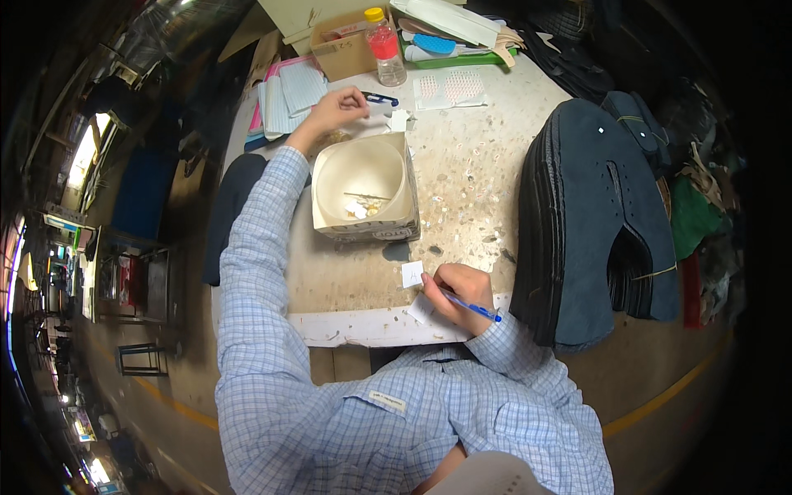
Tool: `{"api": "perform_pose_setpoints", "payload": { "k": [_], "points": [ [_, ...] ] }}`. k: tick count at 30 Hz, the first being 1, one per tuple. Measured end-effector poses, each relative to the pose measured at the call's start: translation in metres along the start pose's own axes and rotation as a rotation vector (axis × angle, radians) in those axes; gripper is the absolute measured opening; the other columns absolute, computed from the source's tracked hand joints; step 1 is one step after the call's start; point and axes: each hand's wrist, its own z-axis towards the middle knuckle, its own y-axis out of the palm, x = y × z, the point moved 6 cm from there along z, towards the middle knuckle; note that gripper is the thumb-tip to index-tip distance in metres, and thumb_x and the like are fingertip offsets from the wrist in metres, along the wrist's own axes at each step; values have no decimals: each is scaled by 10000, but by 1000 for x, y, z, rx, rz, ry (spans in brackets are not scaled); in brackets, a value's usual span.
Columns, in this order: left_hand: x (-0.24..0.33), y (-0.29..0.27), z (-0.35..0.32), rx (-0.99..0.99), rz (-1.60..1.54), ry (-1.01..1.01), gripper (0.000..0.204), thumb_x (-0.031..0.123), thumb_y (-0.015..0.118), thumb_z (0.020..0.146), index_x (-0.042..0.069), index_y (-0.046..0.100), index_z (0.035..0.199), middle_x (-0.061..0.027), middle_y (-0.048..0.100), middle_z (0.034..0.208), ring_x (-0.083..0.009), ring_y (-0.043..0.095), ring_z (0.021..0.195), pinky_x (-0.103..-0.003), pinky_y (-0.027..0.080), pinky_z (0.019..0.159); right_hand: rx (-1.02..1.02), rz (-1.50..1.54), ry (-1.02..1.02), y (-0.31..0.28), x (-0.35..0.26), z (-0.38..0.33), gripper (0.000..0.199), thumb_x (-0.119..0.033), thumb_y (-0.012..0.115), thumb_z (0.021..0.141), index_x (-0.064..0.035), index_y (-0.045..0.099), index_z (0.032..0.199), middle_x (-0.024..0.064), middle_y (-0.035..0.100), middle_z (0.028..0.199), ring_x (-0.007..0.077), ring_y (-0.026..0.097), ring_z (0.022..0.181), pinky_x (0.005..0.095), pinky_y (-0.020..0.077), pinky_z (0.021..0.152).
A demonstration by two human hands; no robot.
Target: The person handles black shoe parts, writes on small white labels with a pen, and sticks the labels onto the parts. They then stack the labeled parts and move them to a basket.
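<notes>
My right hand [464, 290] is closed around a blue pen [469, 306], its fingertips by a small white paper slip [412, 274] that bears a pen mark. Another pale slip [421, 308] lies partly under that hand. My left hand [337, 113] reaches to the far side of the table, fingers pinched at the edge of a thin pale piece of paper [377, 111]. Just past it lies a dark blue pen [379, 99], with more white slips [400, 120] alongside. Between my hands stands a box-like container [363, 224] with a round cream inside holding small scraps.
Tall stacks of dark shoe-upper-shaped pieces [590, 247] stand at the right, some tied. At the back are a bottle [384, 51] with a yellow cap, a cardboard box [342, 58], a green tray [462, 59] and a dotted sheet [450, 88]. Folded papers [294, 91] lie far left.
</notes>
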Motion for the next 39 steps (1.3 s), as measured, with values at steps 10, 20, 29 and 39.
{"api": "perform_pose_setpoints", "payload": {
  "k": [10,20,29,39],
  "points": [
    [157,4,-174,416,21,199,153,35,696,847,-1,683,996,-30,697,890,-111,667,799,-220,517,732,155,115,314,-8,21,-6,208,-131,696,843,-14,600,699,30,530,528,52,463,488,231,352,442],
    [134,200,-245,155,-46,-362,132,122,735,788,-1,698,820,-26,679,687,-60,608,598,-217,474,571,131,315,482,-7,43,-16,190,-123,734,844,-33,592,756,-60,526,632,-8,435,581,168,331,505],
    [129,204,-232,203,396,-266,110,162,700,727,71,685,787,-65,674,784,-218,612,651,-331,474,581,134,52,333,-17,34,-24,339,-187,713,845,-1,537,623,9,457,493,34,382,486,246,307,440],
    [157,227,-252,216,536,184,241,71,665,710,88,711,946,2,661,991,-214,566,924,-379,398,864,58,-14,341,-12,34,-24,331,-217,695,838,-17,534,629,63,491,506,83,426,463,287,343,431]
  ]
}}
